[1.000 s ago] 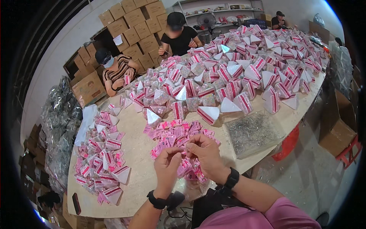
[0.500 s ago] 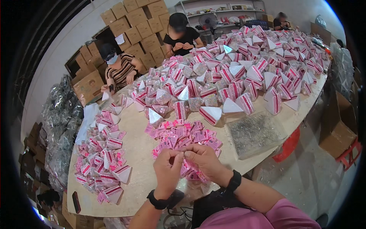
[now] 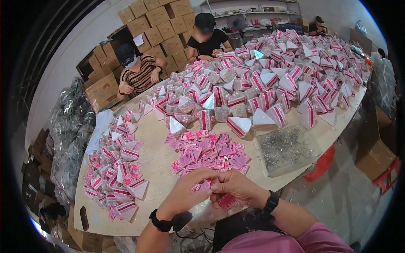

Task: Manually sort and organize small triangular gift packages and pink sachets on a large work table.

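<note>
My left hand [image 3: 187,192] and my right hand [image 3: 236,186] meet at the near edge of the table, their fingers closed and pinched together. A bit of pink card [image 3: 203,185] shows in the gap between them; whether it is gripped or lies behind is unclear, and the fingers hide whatever they pinch. Just beyond is a heap of small pink printed cards [image 3: 206,149]. More pink cards [image 3: 227,202] show under my right hand. To the left lies a pile of clear-wrapped wedge-shaped packs [image 3: 137,189] with pink cards among them.
A large mound of wedge packs [image 3: 236,99] covers the far table. Thin metal pieces fill a clear shallow box [image 3: 287,147] at right. A dark phone-like object [image 3: 84,218] lies near left. Two people [image 3: 139,69] [image 3: 206,40] sit across; another sits farther off. Cartons [image 3: 158,31] stack behind.
My hands have come slightly nearer and lower, with the left hand now more flatly curled over. The view has shifted a little. The person at far left has lowered a white wedge out of sight.
</note>
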Available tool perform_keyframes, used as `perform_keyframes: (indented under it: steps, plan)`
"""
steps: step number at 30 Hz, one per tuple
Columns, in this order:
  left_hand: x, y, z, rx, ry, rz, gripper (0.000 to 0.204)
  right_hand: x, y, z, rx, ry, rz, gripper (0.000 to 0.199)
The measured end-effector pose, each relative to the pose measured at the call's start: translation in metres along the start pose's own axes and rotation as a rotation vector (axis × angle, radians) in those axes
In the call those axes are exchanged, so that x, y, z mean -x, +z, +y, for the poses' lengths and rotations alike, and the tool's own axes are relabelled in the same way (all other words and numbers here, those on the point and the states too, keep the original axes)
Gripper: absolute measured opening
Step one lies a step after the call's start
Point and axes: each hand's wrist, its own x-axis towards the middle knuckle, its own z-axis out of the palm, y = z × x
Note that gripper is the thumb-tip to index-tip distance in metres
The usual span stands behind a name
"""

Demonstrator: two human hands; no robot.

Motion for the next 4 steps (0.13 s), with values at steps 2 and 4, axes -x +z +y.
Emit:
perform_keyframes:
  steps: [2, 4]
  plan:
    - [0.006, 0.001, 0.001, -0.064, -0.124, 0.025, 0.039, 0.002, -0.005, -0.002, -0.012, 0.043, -0.001, 0.019]
    - [0.013, 0.004, -0.004, -0.136, -0.263, 0.045, 0.038, 0.003, -0.005, -0.002, 0.005, 0.079, 0.03, 0.021]
